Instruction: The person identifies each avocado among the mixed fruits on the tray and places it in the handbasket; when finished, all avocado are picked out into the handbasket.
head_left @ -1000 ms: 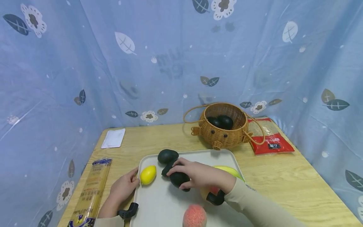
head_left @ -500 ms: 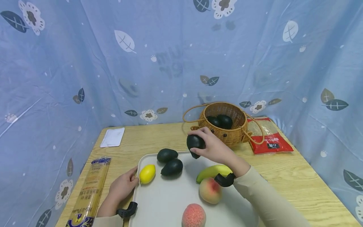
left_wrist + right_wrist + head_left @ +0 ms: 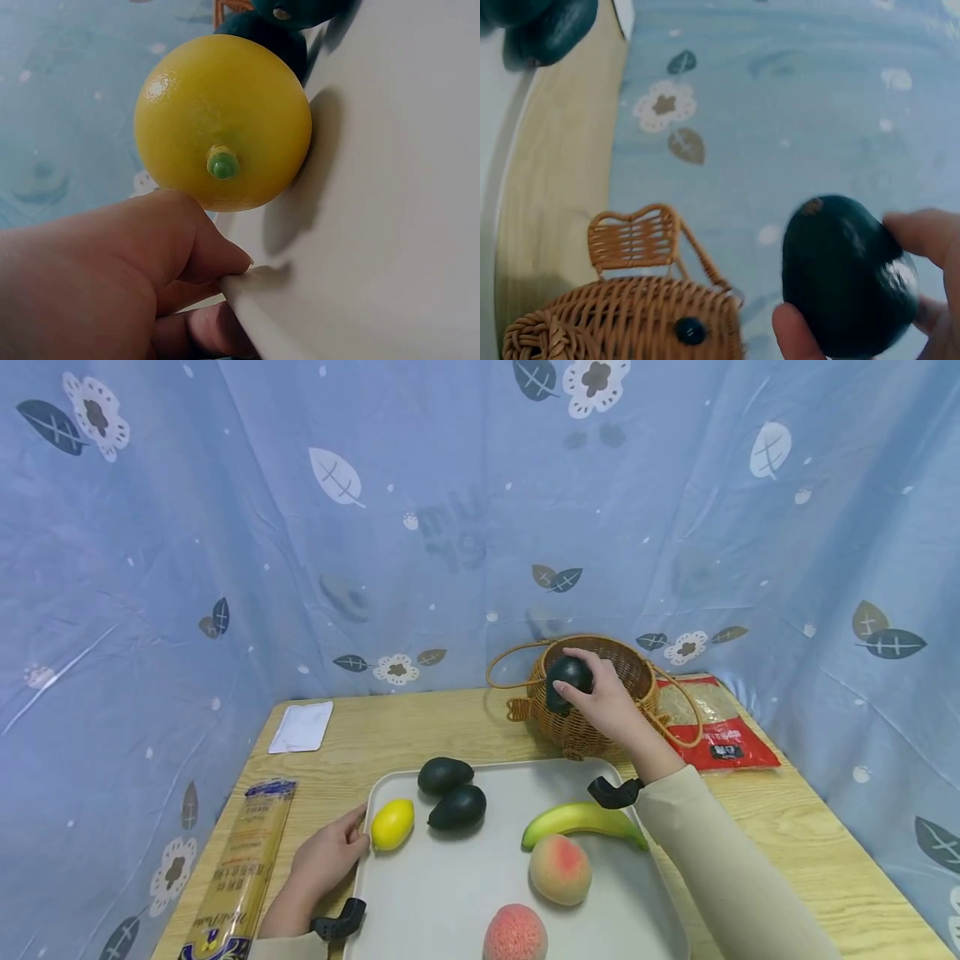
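My right hand [image 3: 603, 697] grips a dark green avocado [image 3: 567, 683] at the front rim of the wicker basket [image 3: 577, 731], overlapping the basket's opening in the head view. The right wrist view shows fingers and thumb round the avocado [image 3: 847, 277], with the basket [image 3: 645, 322] beside it. My left hand [image 3: 327, 856] pinches the left rim of the white tray [image 3: 442, 893], thumb on top and fingers below, as the left wrist view shows. Close by that hand lies a yellow lemon [image 3: 225, 120]. Two more avocados [image 3: 457, 807] lie on the tray near the lemon.
The tray also holds a banana [image 3: 581, 822], a peach [image 3: 561, 870] and a pink rough-skinned fruit [image 3: 516, 935]. A red bag [image 3: 723, 739] lies right of the basket, a spaghetti pack [image 3: 236, 868] left of the tray, a white packet [image 3: 302, 727] at the back left.
My right hand has lifted the avocado off the tray and carried it back and right to the basket. My left hand stays on the tray's rim.
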The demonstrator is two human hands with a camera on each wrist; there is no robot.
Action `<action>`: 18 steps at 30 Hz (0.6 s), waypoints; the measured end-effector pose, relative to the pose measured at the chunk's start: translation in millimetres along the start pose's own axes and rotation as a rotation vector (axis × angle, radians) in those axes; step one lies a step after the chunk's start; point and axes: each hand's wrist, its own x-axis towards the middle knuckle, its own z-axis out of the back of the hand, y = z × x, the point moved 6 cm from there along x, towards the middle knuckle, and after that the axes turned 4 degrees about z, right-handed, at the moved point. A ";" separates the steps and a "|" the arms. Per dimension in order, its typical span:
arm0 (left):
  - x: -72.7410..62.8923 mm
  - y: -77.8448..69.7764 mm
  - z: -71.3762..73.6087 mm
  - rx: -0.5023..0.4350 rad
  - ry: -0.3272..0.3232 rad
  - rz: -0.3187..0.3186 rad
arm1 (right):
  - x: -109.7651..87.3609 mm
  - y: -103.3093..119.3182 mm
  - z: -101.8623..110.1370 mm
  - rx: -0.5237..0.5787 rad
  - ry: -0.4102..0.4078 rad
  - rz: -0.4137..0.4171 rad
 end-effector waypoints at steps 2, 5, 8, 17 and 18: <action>-0.6 0.5 -0.8 0.002 -0.002 0.001 | 4.7 -9.5 3.9 0.019 -0.033 -0.051; -0.6 1.6 -2.4 0.000 -0.002 -0.001 | 9.4 -22.1 10.0 0.034 -0.084 -0.117; -0.5 2.9 -3.2 -0.001 -0.002 0.001 | 13.4 -29.8 14.9 0.035 -0.125 -0.141; 1.6 3.5 -0.8 0.005 -0.011 0.002 | 25.4 -36.4 24.9 -0.062 -0.170 -0.158; 1.8 3.6 -0.5 0.001 -0.012 0.004 | 26.4 -36.4 25.6 -0.072 -0.174 -0.157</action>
